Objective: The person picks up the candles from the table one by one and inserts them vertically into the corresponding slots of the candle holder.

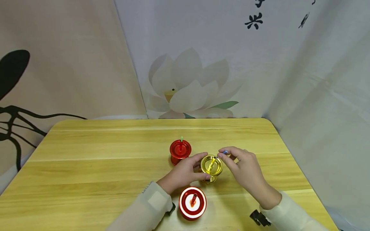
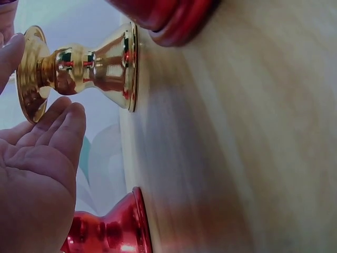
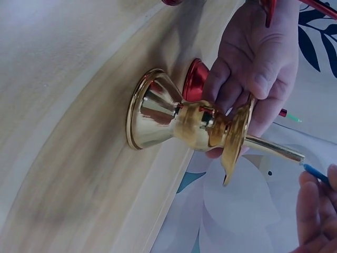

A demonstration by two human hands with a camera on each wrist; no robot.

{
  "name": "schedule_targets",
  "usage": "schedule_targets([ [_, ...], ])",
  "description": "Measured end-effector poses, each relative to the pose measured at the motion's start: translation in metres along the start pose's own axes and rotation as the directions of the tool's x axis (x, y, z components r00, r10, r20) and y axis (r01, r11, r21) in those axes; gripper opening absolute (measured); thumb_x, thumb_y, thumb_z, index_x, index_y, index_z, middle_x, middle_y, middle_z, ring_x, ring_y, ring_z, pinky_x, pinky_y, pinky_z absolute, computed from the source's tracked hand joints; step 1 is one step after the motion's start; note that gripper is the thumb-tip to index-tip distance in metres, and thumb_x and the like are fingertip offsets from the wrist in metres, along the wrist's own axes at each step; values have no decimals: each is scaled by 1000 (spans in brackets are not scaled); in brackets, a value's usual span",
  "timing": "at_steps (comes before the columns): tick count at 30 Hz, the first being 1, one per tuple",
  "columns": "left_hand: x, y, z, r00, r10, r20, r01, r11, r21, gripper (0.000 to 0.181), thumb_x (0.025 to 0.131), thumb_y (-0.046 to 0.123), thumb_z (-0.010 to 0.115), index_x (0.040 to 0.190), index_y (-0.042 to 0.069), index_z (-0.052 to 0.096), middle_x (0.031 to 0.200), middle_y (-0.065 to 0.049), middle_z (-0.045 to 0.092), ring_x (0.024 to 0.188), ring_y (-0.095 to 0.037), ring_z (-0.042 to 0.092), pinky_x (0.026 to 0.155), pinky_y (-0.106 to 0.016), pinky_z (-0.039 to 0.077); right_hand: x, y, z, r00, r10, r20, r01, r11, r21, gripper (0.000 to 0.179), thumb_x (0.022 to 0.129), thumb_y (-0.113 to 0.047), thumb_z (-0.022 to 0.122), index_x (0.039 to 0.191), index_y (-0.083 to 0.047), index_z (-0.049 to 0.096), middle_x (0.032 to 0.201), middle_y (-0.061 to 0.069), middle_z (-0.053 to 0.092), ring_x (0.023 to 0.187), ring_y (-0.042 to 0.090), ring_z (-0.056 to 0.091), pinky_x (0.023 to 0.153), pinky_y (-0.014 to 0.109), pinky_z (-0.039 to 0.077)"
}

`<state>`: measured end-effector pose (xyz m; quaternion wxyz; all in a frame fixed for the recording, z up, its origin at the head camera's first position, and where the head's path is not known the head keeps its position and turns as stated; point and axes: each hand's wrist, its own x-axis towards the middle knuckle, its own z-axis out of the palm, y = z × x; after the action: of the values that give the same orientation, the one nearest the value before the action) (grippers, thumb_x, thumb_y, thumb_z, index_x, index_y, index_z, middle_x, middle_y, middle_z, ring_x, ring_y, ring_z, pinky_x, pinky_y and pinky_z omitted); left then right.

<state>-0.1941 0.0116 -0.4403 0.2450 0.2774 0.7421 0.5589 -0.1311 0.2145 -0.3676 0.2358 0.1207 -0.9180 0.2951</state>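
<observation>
My left hand (image 1: 185, 172) holds the gold candle holder (image 1: 204, 164) from its left side, thumb in front at the dish and fingers behind it. The holder stands upright on the table. From its dish rises a thin gold tube (image 3: 274, 148). My right hand (image 1: 245, 165) pinches a small blue stick (image 3: 316, 174) between thumb and fingertips. In the right wrist view, the stick's end is right at the tube's open top. Behind my left hand stands a red candle holder (image 1: 176, 150) with a green tip (image 1: 181, 139) showing from its tube.
Another red candle holder (image 1: 192, 216), its dish bright with glare, stands near my left sleeve (image 1: 153, 205). The wooden table (image 1: 101, 154) reaches back to a hanging cloth (image 1: 190, 29) with a printed lotus; more cloth hangs at the right.
</observation>
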Motion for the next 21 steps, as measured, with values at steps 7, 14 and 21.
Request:
schedule_targets([
  [7, 1, 0, 0, 1000, -3, 0, 3, 1000, 4, 83, 86, 19, 82, 155, 5, 37, 144, -5, 56, 127, -15, 57, 104, -26, 47, 2, -2, 1, 1000, 10, 10, -10, 1000, 2, 6, 88, -12, 79, 92, -17, 77, 80, -11, 70, 66, 5, 57, 56, 24, 49],
  [14, 0, 1, -1, 1000, -10, 6, 10, 1000, -6, 83, 86, 19, 81, 155, 5, 36, 144, -6, 56, 128, -15, 57, 104, -26, 47, 3, -2, 3, 999, 17, 39, -17, 1000, 9, 7, 87, -12, 79, 92, -15, 77, 83, -10, 72, 70, 8, 62, 57, 25, 49],
  [21, 0, 1, -1, 1000, -10, 8, 10, 1000, -16, 84, 86, 19, 82, 155, 4, 36, 144, -7, 56, 128, -16, 57, 105, -28, 47, 4, -2, 5, 1000, -10, 25, 10, 1000, 14, 11, 83, -11, 83, 92, -14, 76, 83, -8, 72, 68, 7, 62, 53, 22, 46],
])
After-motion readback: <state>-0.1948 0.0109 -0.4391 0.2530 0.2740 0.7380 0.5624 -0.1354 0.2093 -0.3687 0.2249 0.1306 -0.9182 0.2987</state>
